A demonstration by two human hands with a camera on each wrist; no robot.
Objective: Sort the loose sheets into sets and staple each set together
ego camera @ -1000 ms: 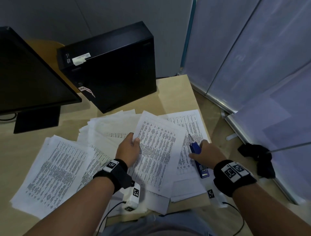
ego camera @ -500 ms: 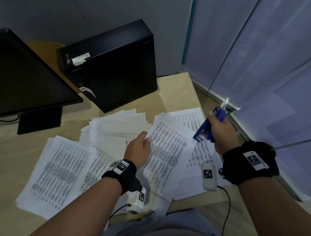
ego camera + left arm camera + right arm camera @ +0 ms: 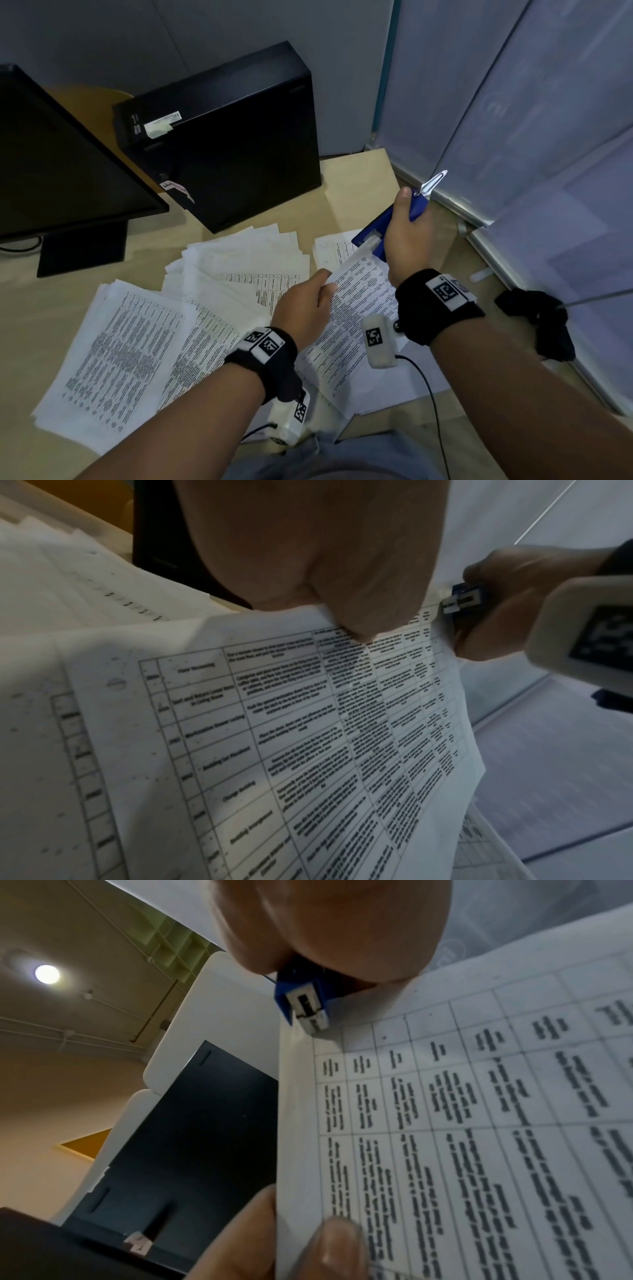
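Note:
My left hand [image 3: 322, 287] pinches the top edge of a set of printed table sheets [image 3: 359, 308] and holds it tilted up off the desk. My right hand [image 3: 400, 219] grips a blue stapler [image 3: 376, 233] whose mouth sits over the set's top corner. In the left wrist view the thumb of my left hand [image 3: 356, 631] presses on the sheets [image 3: 308, 737], with the stapler [image 3: 466, 599] at the far corner. The right wrist view shows the stapler [image 3: 304, 1001] biting the corner of the sheets [image 3: 479, 1123].
Loose printed sheets lie fanned on the wooden desk [image 3: 356, 178]: one pile at the left [image 3: 113, 359], one in the middle [image 3: 239, 267]. A black monitor [image 3: 51, 154] and a black computer case [image 3: 222, 137] stand behind. Partition panels [image 3: 513, 120] close off the right.
My right hand picked the stapler up off the papers and brought its mouth to the set's top corner. My left hand raised the set toward it.

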